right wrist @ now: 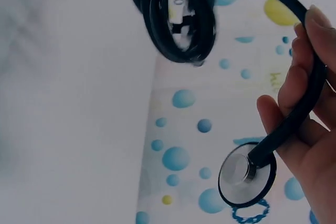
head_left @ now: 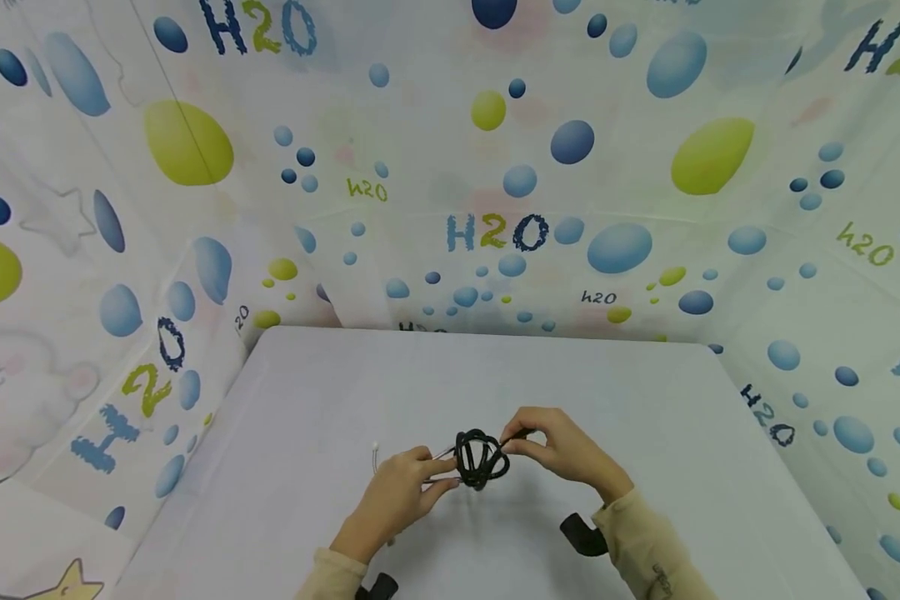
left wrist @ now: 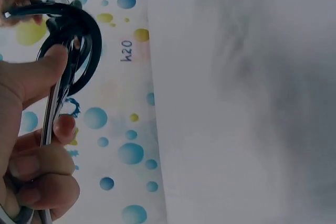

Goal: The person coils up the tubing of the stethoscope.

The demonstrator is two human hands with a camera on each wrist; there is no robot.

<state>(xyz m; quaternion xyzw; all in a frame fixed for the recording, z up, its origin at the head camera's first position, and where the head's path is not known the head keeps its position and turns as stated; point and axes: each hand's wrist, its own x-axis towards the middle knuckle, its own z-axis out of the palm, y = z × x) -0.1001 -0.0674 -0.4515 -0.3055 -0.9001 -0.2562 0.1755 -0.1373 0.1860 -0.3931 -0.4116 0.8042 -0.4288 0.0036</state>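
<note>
A stethoscope with its black tubing coiled into a loose bundle is held up between both hands over the table. My left hand grips its metal ear tubes, the thumb pressed against them near the coil and the other fingers curled around. One pale ear tip pokes out beyond the left hand in the head view. With thumb and fingers, my right hand pinches the free length of tubing to the right of the coil. In the right wrist view the round chest piece hangs below those fingers.
A white-covered table lies under the hands. Behind it and at the sides hangs a white curtain printed with bubbles and lettering. Black wrist-worn pieces show beside the sleeves.
</note>
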